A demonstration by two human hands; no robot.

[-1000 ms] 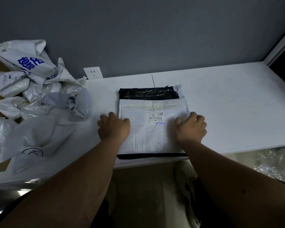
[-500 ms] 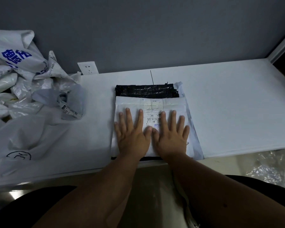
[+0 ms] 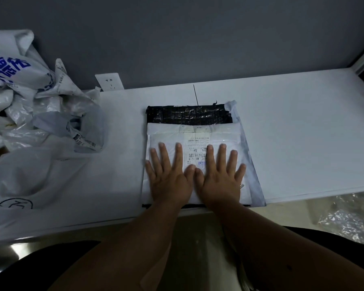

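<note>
Much of the flat white plastic mailer bag [image 3: 225, 136] is covered. The left hand [image 3: 168, 175] and right hand [image 3: 219, 175] lie palm down on its near half, fingers straight and spread, gripping nothing, with the thumb tips touching each other. They hide the lower part of the white printed shipping label [image 3: 195, 143] in the bag's middle. The print that still shows is too small and dim to read.

The bag lies on top of a stack at the near edge of the white tabletop [image 3: 303, 133], straight ahead of the person. Its surface is smooth and slightly glossy, with a folded flap across its far end.

Beneath it, a crinkled black plastic bag [image 3: 187, 115] shows only as a shiny band at the far end and a thin dark line at the near edge. A pale grey plastic bag [image 3: 257, 194] peeks out along the right side, and how far it reaches underneath cannot be seen.

To the left, well apart from the stack, a heap of crumpled white plastic mailer bags [image 3: 29, 122] with blue lettering runs out of frame. A white wall socket [image 3: 109, 81] sits behind the heap on the grey wall [image 3: 198, 38]. A thin dark line [image 3: 195, 94] stands just beyond the black bag, and what it is cannot be told.
</note>
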